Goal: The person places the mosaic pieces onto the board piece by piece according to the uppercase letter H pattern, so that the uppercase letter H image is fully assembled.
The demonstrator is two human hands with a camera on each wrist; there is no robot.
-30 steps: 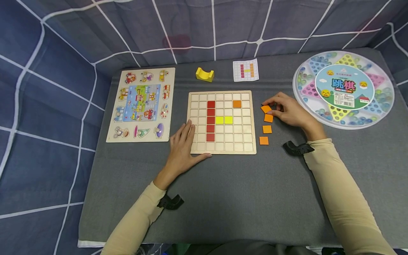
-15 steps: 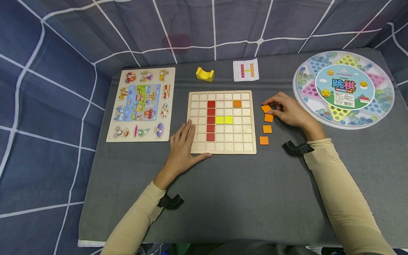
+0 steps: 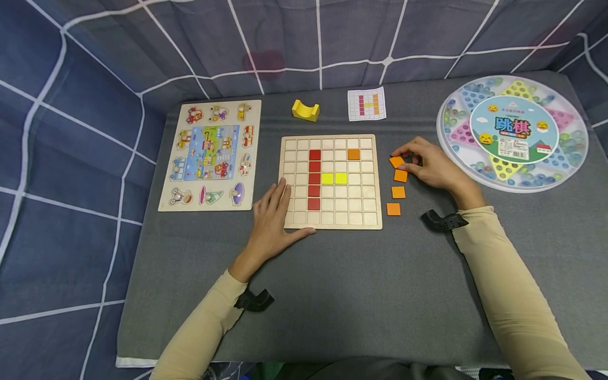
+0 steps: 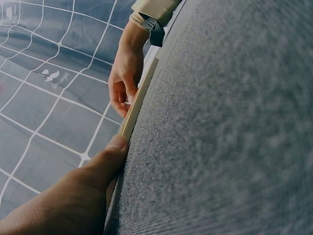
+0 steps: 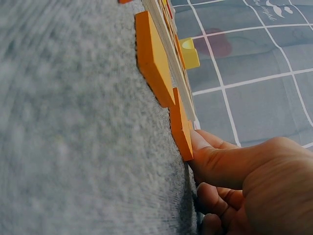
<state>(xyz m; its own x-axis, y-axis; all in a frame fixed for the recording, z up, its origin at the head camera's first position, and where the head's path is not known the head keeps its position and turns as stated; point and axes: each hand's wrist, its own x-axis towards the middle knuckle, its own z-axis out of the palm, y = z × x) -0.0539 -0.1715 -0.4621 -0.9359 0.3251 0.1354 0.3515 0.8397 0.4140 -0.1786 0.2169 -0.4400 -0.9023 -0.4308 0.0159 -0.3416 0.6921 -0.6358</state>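
Observation:
A wooden grid board [image 3: 342, 217] lies flat on the grey table. It bears a column of several red tiles [image 3: 314, 179], two yellow tiles [image 3: 334, 178] and one orange tile [image 3: 353, 154]. My left hand [image 3: 269, 229] rests at its lower left corner, fingers straight on the left edge and thumb along the front edge. To the right of the board, my right hand [image 3: 434, 166] pinches an orange tile [image 3: 396, 162] between thumb and finger. That tile is at the top of a loose column; below it lie more orange tiles [image 3: 398, 192]. In the right wrist view the thumb touches the pinched tile [image 5: 181, 129].
A pattern card [image 3: 367, 104] and a yellow curved block [image 3: 305, 111] lie behind the board. On the left is a picture puzzle board [image 3: 166, 203]. A round game box with marbles [image 3: 513, 132] stands at the right. Gridded cloth [image 3: 285, 37] hangs behind.

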